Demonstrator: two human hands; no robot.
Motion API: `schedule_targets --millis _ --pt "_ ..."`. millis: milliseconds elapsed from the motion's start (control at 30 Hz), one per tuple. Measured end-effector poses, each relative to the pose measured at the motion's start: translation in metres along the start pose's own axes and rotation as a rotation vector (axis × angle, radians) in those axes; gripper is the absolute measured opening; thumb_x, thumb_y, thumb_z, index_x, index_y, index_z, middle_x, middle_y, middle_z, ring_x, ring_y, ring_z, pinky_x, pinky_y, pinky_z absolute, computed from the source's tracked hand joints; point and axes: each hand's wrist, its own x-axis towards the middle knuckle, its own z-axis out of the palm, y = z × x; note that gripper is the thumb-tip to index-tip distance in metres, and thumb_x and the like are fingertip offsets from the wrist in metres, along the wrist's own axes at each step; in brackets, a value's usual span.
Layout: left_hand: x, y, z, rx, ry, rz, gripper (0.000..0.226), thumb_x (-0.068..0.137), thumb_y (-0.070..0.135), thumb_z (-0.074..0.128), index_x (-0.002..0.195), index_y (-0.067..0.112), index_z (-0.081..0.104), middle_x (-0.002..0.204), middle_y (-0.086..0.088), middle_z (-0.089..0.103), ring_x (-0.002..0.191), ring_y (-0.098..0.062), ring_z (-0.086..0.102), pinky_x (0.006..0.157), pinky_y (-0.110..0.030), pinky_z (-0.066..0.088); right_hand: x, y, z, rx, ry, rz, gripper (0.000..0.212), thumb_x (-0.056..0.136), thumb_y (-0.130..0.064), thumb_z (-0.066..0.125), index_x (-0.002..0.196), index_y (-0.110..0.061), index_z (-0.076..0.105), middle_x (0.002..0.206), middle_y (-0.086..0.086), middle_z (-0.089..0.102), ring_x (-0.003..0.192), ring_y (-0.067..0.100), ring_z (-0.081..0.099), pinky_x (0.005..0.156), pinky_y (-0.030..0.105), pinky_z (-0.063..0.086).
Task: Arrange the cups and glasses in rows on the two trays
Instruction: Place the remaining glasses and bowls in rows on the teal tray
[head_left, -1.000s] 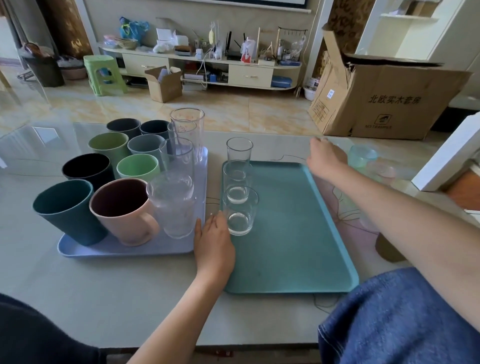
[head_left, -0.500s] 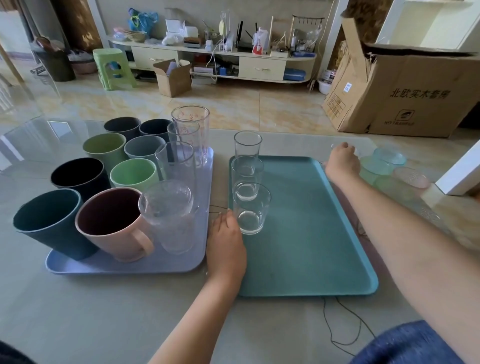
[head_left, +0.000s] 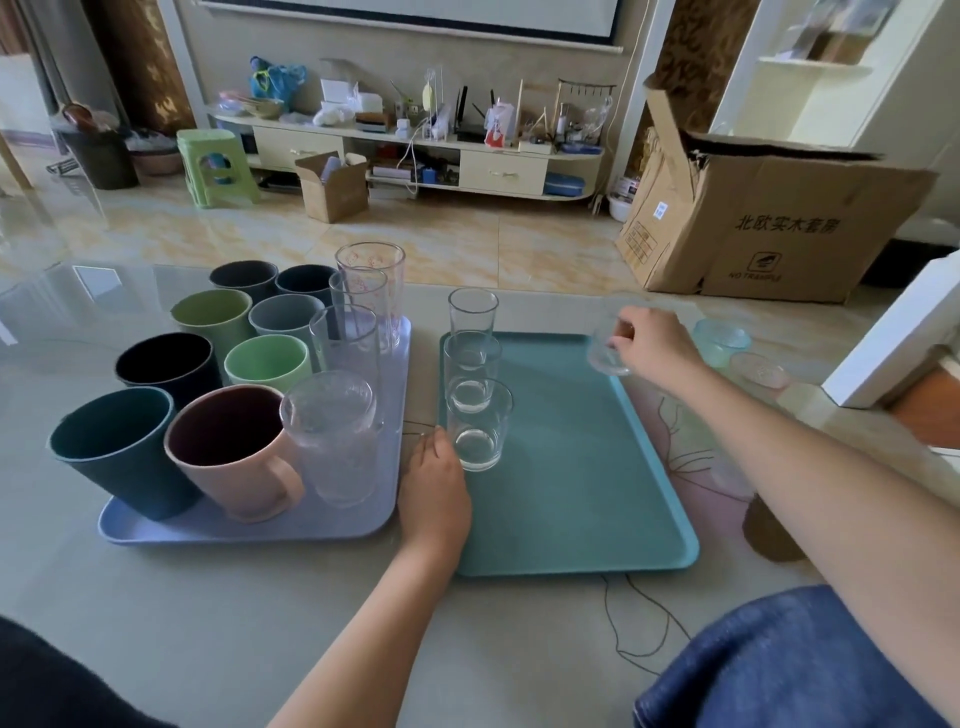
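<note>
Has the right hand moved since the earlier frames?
Yes. The right hand, holding a small clear glass, has lifted in over the teal tray from the table beyond its far right corner.

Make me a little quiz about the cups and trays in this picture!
1. True or false: the right hand holds a small clear glass.
2. How many clear glasses stand in a row on the teal tray?
3. Which cup on the lavender tray has a handle: A) pink mug, B) dark teal cup, C) light green cup?

Key: 1 true; 2 three; 3 A.
</note>
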Motion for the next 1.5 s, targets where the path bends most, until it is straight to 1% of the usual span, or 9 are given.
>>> schedule_targets --millis 133,233,367,667,867,1033,1200,1367,1500 --pt "-0.012 0.002 -0.007 -0.043 -0.06 -0.03 0.066 0.083 -0.011 0.034 0.146 0.001 0.018 0.152 -0.015 0.028 0.141 -0.025 0.026 0.113 -0.028 0.021 -0.062 -0.022 -0.023 0.017 -0.209 -0.154 0.016 0.085 -0.02 0.065 0.073 -0.016 0.056 0.076 0.003 0.061 0.076 0.022 0.058 0.066 0.028 0.041" --pt "-0.039 0.0 -0.013 -0.136 -0.045 -0.092 0.065 0.081 -0.01 0.034 0.144 0.005 0.025 0.147 -0.013 0.035 0.134 -0.028 0.034 0.109 -0.032 0.027 -0.104 -0.038 -0.037 -0.02 -0.399 -0.23 0.018 0.081 -0.023 0.07 0.066 -0.021 0.06 0.063 -0.008 0.057 0.066 0.013 0.055 0.064 0.025 0.043" --pt "-0.073 -0.009 -0.019 -0.169 -0.035 -0.013 0.062 0.083 -0.005 0.035 0.143 0.009 0.029 0.147 -0.011 0.037 0.133 -0.028 0.035 0.109 -0.034 0.029 -0.146 -0.053 -0.041 -0.017 -0.533 -0.308 0.012 0.078 -0.027 0.074 0.068 -0.024 0.068 0.076 -0.001 0.071 0.078 0.013 0.064 0.069 0.025 0.049" --pt "-0.077 -0.017 -0.022 -0.068 -0.1 0.065 0.059 0.091 0.003 0.033 0.147 0.005 0.015 0.156 -0.011 0.02 0.144 -0.022 0.018 0.116 -0.029 0.015 -0.164 -0.085 -0.011 0.074 -0.542 -0.413 0.006 0.08 -0.013 0.068 0.079 -0.012 0.073 0.09 0.0 0.076 0.09 0.015 0.069 0.083 0.035 0.055" --pt "-0.076 -0.018 -0.019 -0.07 -0.089 0.074 0.053 0.09 0.003 0.034 0.142 0.004 0.03 0.149 -0.014 0.034 0.138 -0.027 0.03 0.113 -0.034 0.025 -0.159 -0.094 0.0 0.109 -0.624 -0.42 0.017 0.079 0.003 0.06 0.083 -0.005 0.074 0.09 0.0 0.076 0.087 0.008 0.07 0.085 0.03 0.055" --pt "-0.074 -0.018 -0.019 -0.09 -0.095 0.057 0.051 0.086 0.001 0.035 0.137 0.004 0.037 0.142 -0.015 0.043 0.131 -0.031 0.039 0.107 -0.039 0.033 -0.159 -0.094 -0.001 0.106 -0.625 -0.44 0.013 0.079 -0.017 0.073 0.092 -0.014 0.074 0.092 -0.004 0.072 0.081 0.012 0.064 0.078 0.029 0.054" --pt "-0.074 -0.019 -0.019 -0.09 -0.075 0.091 0.051 0.089 0.003 0.035 0.14 0.008 0.036 0.146 -0.012 0.04 0.136 -0.027 0.034 0.111 -0.036 0.029 -0.152 -0.087 -0.026 0.289 -0.508 -0.368 0.022 0.078 -0.03 0.075 0.099 -0.024 0.073 0.078 -0.021 0.061 0.064 0.004 0.055 0.056 0.005 0.04" --pt "-0.074 -0.02 -0.018 -0.026 -0.087 0.112 0.057 0.092 0.002 0.03 0.148 0.009 0.02 0.156 -0.009 0.023 0.145 -0.021 0.017 0.117 -0.028 0.014 -0.151 -0.07 -0.029 0.279 -0.517 -0.291 0.015 0.081 -0.025 0.073 0.095 -0.022 0.074 0.09 -0.006 0.072 0.071 0.013 0.067 0.058 0.008 0.044" --pt "-0.074 -0.02 -0.018 -0.034 -0.085 0.103 0.055 0.092 0.003 0.031 0.146 0.012 0.028 0.154 -0.01 0.027 0.144 -0.02 0.018 0.116 -0.029 0.014 -0.154 -0.07 -0.019 0.266 -0.534 -0.293 0.013 0.082 -0.024 0.072 0.093 -0.019 0.076 0.09 0.002 0.073 0.08 0.011 0.065 0.067 0.008 0.045"
